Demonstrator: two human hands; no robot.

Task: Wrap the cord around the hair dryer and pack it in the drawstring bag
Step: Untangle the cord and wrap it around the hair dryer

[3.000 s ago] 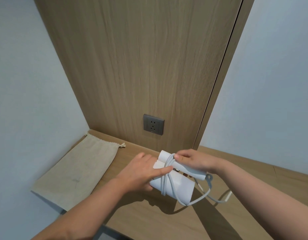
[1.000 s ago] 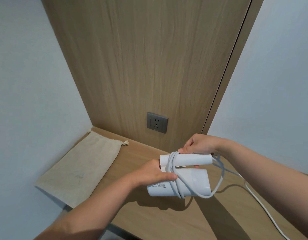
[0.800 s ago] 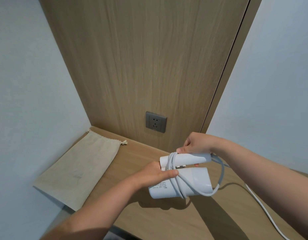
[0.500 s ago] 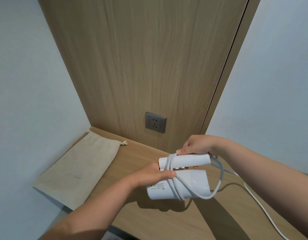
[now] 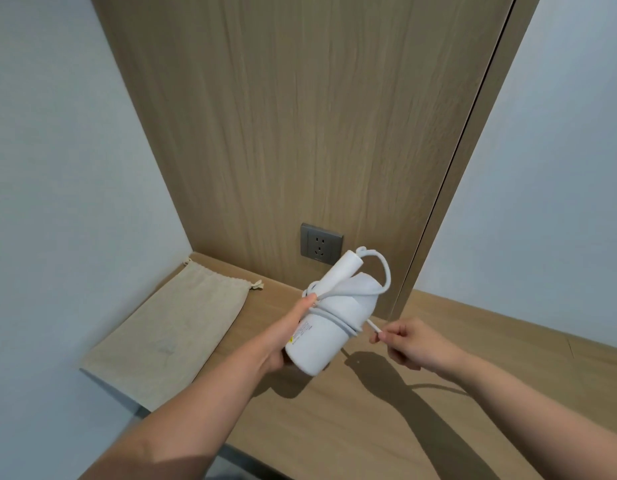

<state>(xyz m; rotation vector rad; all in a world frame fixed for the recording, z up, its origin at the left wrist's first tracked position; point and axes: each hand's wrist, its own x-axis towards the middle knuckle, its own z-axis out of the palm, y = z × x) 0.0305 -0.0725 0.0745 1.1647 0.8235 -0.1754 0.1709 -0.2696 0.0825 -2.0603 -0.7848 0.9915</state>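
Observation:
My left hand [image 5: 282, 337] grips a white hair dryer [image 5: 329, 323] with its handle folded against the barrel, held tilted above the wooden shelf [image 5: 369, 420]. The white cord [image 5: 383, 275] loops around the barrel and handle in several turns. My right hand [image 5: 409, 342] pinches the cord just right of the dryer and pulls it taut. A beige drawstring bag [image 5: 172, 334] lies flat on the left end of the shelf, its mouth toward the back wall.
A grey wall socket [image 5: 321, 248] sits in the wood panel [image 5: 300, 133] just behind the dryer. Pale walls close in on the left and right. The shelf's front edge runs along the bottom of the view.
The dryer has been lifted and turned from lying sideways to tilted up. My right hand let go of the handle and moved down to the right, now pinching the cord.

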